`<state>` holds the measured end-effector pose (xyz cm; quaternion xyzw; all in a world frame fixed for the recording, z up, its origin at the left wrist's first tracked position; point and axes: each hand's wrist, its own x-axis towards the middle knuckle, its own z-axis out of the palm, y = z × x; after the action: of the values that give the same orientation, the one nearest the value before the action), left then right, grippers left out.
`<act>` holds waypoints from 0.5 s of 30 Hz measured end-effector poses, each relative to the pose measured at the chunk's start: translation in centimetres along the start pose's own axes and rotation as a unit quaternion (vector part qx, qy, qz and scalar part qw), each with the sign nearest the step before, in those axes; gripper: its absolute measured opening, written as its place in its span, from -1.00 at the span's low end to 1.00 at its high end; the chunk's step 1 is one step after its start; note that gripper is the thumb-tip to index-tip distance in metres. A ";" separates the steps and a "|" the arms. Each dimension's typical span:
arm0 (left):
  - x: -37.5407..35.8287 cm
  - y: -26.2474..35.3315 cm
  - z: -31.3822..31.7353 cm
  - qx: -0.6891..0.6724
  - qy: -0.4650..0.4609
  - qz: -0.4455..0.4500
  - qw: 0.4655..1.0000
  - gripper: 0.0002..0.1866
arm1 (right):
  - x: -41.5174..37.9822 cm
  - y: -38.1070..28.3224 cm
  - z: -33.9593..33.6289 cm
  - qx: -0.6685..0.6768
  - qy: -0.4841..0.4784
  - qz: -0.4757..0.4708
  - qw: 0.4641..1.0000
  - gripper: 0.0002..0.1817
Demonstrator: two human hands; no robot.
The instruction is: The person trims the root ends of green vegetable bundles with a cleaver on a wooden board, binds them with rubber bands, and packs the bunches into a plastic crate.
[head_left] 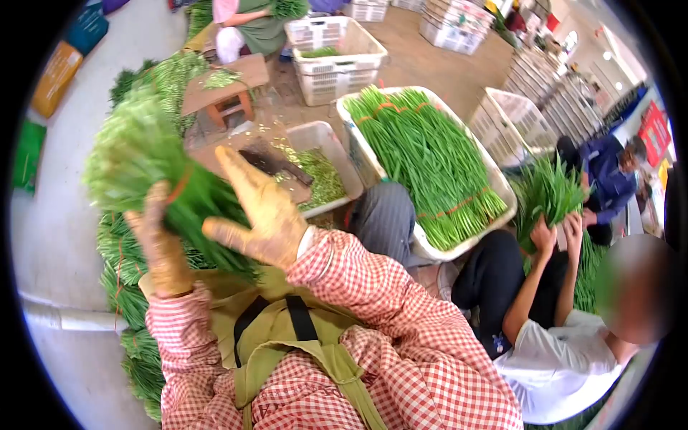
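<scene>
My left hand (163,247), in a stained yellow glove, grips a thick bundle of chives (204,211) near its orange tie. The pale cut ends (132,132) fan toward the upper left, smeared by motion, while the dark green leaves point down toward my apron. My right hand (269,211), gloved the same way, is open, thumb and fingers spread along the right side of the bundle. Beyond it lies a wooden board (287,188) with a dark blade-like tool (276,165) on it.
Tied chives fill a white crate (507,215) right of my knee. Trimmings lie in a white tub (337,150) beside the board. More bundles (132,287) are heaped at my left. A small wooden stool (233,82) stands ahead. At right, a seated person (566,365) handles chives.
</scene>
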<state>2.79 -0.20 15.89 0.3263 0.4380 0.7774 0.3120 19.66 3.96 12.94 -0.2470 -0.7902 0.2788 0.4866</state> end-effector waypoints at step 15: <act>0.4 -6.4 1.7 0.147 -0.274 0.018 0.950 0.17 | -5.7 9.2 -1.1 0.441 -0.002 0.229 0.868 -0.05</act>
<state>5.11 3.61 11.05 0.5769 0.4392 0.5906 0.3541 24.06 7.07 3.46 -0.1801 -0.5074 0.7020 0.4661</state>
